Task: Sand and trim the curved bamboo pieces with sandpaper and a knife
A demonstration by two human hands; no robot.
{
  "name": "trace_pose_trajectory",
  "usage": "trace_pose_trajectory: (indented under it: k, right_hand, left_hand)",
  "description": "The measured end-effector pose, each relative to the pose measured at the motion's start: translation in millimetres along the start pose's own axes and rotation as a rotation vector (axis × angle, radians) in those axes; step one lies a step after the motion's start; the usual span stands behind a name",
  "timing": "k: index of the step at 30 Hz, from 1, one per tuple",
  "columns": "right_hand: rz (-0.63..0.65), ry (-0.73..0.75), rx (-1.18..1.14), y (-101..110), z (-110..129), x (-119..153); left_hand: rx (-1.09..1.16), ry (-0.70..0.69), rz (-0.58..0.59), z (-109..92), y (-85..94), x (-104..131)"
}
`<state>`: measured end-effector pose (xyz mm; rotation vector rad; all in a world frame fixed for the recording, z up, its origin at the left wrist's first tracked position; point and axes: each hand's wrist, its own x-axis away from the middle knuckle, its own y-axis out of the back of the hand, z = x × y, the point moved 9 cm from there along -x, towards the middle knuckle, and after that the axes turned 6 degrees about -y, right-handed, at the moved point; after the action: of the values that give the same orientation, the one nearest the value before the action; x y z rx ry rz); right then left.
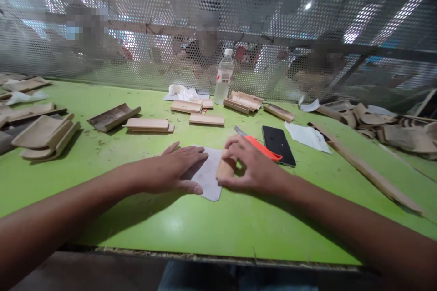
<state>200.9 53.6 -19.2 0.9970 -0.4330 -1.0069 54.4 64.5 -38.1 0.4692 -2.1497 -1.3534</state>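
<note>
My right hand (pixel 251 166) pinches a small pale piece of bamboo (pixel 226 168) between thumb and fingers, at the right edge of a light grey sheet (pixel 209 182) that looks like sandpaper. Fingers outstretched, my left hand (pixel 177 167) lies over the left side of that sheet and hides part of it. Just beyond the right hand lie a knife with an orange handle (pixel 264 149) and a dark phone (pixel 278 145). The knife's blade (pixel 240 131) points away to the left.
Bamboo pieces (pixel 148 125) lie across the green table (pixel 153 232), with a stack (pixel 48 136) at left and a heap (pixel 406 132) at right. A water bottle (pixel 224 77) stands before a perforated metal screen (pixel 164 54). A long bamboo strip (pixel 368 168) and white paper (pixel 307 136) lie right.
</note>
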Motion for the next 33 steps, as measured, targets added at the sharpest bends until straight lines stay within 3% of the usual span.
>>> trace_pose_trajectory:
  k: [4,8,17,21,25,29,33]
  right_hand:
    - [0.036,0.084,-0.027,-2.5,4.5,3.3]
    - [-0.06,0.099,0.075,6.8,3.2,2.0]
    - [-0.065,0.187,0.137,7.3,13.3,3.7]
    - [-0.088,0.134,0.147,9.2,8.1,1.7]
    - [-0.069,0.169,0.147,6.2,10.4,-0.3]
    - [-0.115,0.087,0.158,9.3,4.4,-5.8]
    - [-0.066,0.106,0.116,1.4,8.9,-9.7]
  left_hand:
    - [-0.007,-0.009,0.002,-1.5,-0.1,0.0]
    - [-0.003,-0.002,-0.001,-1.4,0.2,0.2]
    - [0.004,-0.018,-0.015,-1.9,-0.6,0.1]
    - [-0.002,-0.012,-0.028,-2.0,0.6,-0.2]
    - [0.002,-0.027,-0.035,-2.9,0.4,-0.9]
    - [-0.003,-0.01,-0.027,-0.1,-1.0,-1.1]
    - [0.0,-0.005,-0.008,1.3,-3.8,-1.6]
